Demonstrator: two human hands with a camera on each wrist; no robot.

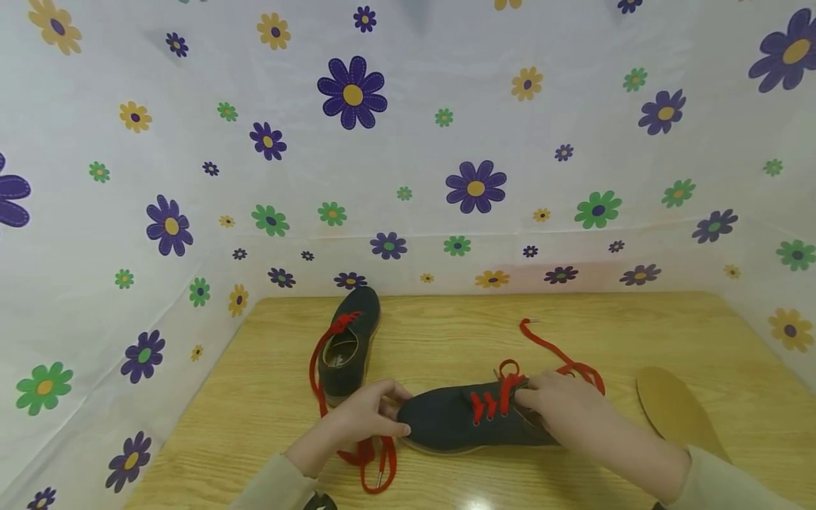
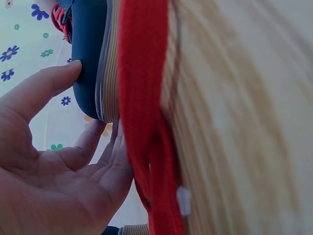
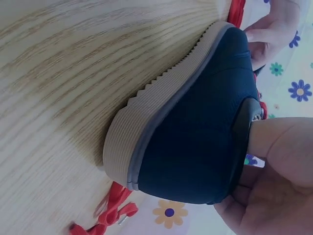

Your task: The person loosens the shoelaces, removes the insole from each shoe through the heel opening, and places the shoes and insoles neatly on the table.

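Observation:
A dark blue lace-up shoe with red laces lies sideways on the table, toe to the left. My left hand holds its toe, the thumb on the near side and fingers on the far side. At the ankle opening, my right hand grips the collar; some of its fingertips are hidden by the shoe. The left wrist view shows the thumb against the toe, with a red lace close to the camera. In the right wrist view the heel and ridged pale sole face me.
A matching shoe stands at the back left, toe pointing away. Loose red lace lies by my left hand, and another lace trails behind the held shoe. A tan insole-shaped piece lies at the right of the wooden table.

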